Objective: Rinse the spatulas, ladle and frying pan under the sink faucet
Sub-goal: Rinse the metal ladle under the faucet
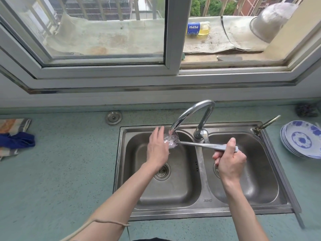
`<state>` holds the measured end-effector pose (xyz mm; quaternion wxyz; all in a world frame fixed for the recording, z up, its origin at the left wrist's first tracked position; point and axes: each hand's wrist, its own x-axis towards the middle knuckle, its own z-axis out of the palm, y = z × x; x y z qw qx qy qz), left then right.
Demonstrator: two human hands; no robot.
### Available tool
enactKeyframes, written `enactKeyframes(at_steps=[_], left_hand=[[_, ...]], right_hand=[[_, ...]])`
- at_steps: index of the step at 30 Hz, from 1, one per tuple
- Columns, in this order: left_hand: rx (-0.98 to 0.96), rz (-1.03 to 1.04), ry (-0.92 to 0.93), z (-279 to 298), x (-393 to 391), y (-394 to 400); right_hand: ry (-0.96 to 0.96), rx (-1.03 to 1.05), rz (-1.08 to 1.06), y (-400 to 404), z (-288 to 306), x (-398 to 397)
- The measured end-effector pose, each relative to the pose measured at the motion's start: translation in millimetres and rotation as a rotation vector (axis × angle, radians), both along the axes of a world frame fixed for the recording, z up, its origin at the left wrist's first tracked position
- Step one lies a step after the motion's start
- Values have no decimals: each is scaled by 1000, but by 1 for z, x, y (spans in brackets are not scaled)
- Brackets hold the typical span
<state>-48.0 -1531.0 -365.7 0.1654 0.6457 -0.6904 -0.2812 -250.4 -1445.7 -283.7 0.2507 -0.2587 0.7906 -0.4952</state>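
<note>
A person stands at a steel double sink point(191, 210) set in a green counter below a window. The right hand point(230, 162) grasps the handle of a metal ladle point(199, 144), fingers curled round it, holding it level across the divider. The ladle's bowl sits under the faucet point(187, 113) over the left basin, water splashing in it. The left hand point(157, 147), fingers straight, touches the bowl. Blue-patterned plates point(302, 139) are stacked at right; cloths point(14, 136) lie at left.
</note>
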Motion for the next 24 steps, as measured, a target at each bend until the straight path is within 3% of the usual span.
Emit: enactKeyframes(at_steps=[2,4,8,11,13,16,21,24], left_hand=[[-128,-147,-262,-7,-2,12],[-213,-270,-400,-12,-6,26],[-265,-509,-460,-30,-2,48],[-319,-510,-558,-31,14,39],[-268,-404,-605,-25,16,32],[-193,-263,-510,-16,3,35],[-223,-262,-484,-13,10,32],[-199,-108,-184,-10,19,21]], right_hand=[[-1,4,-13,0,1,2],[-18,3,-26,-1,1,4],[45,-1,-12,2,5,4],[104,16,33,9,6,6],[88,10,54,10,6,13],[39,-40,61,7,7,26],[19,-55,75,6,8,28],[24,-54,82,10,7,23]])
